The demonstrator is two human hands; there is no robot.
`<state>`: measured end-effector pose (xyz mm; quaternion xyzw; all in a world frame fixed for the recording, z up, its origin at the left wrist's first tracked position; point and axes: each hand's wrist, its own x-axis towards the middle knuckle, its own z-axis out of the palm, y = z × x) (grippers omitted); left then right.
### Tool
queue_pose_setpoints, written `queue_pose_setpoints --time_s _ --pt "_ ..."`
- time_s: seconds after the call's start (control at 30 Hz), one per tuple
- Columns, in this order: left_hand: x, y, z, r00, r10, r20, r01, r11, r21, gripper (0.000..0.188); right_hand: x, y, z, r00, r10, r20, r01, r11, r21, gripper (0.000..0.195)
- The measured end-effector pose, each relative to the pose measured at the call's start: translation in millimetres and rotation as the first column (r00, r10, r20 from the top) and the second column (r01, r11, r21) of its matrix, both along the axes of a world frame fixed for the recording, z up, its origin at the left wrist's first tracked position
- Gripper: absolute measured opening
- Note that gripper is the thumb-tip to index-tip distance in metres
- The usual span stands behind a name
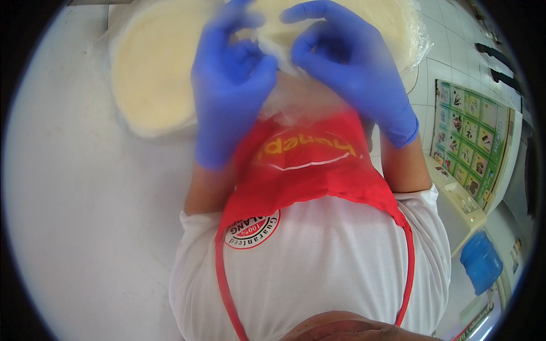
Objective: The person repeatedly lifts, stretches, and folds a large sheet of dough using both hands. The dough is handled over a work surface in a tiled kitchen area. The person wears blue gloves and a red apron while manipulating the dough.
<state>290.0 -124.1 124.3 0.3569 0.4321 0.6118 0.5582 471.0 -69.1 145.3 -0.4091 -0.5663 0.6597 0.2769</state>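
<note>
Both my hands wear blue gloves and are blurred. My left hand (236, 81) has its fingers curled towards the thumb, at the edge of a crumpled, translucent plastic film (298, 91). My right hand (352, 64) is on the film's other side, its fingers bent and thumb near them. Whether either hand grips the film is hidden by blur. Pale, round flat sheets, perhaps dough wrappers (155, 72), lie in clear plastic beside my left hand. More pale sheets in clear plastic (392, 30) lie beyond my hands. The film hangs down towards my red apron (315, 170).
A whitish work surface (85, 192) extends along the left. On the right are a tiled floor (445, 47), a cream-coloured appliance (458, 204) with a green picture panel (469, 136), and a blue plastic container (482, 262).
</note>
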Motion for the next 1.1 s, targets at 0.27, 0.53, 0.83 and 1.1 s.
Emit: queue_pose_setpoints --time_s 0.27,0.53,0.83,1.1 --pt "-9 -1 -25 0.946 0.071 -0.315 -0.014 0.984 0.18 0.049 -3 -1 -1 0.995 -0.09 0.051 0.084 0.989 0.118 0.019" --pt "-12 1 -30 0.669 0.159 -0.726 0.148 0.929 0.34 0.039 5 4 -11 0.999 0.011 -0.036 -0.007 0.994 0.107 0.016" --pt "-13 15 -21 0.425 0.363 -0.83 0.311 0.802 0.51 0.042 12 13 -15 0.997 0.072 0.018 -0.074 0.986 0.151 0.017" --pt "-24 19 -24 0.569 0.259 -0.781 0.298 0.82 0.489 0.03 22 16 7 0.96 0.119 0.255 -0.254 0.754 0.606 0.015"
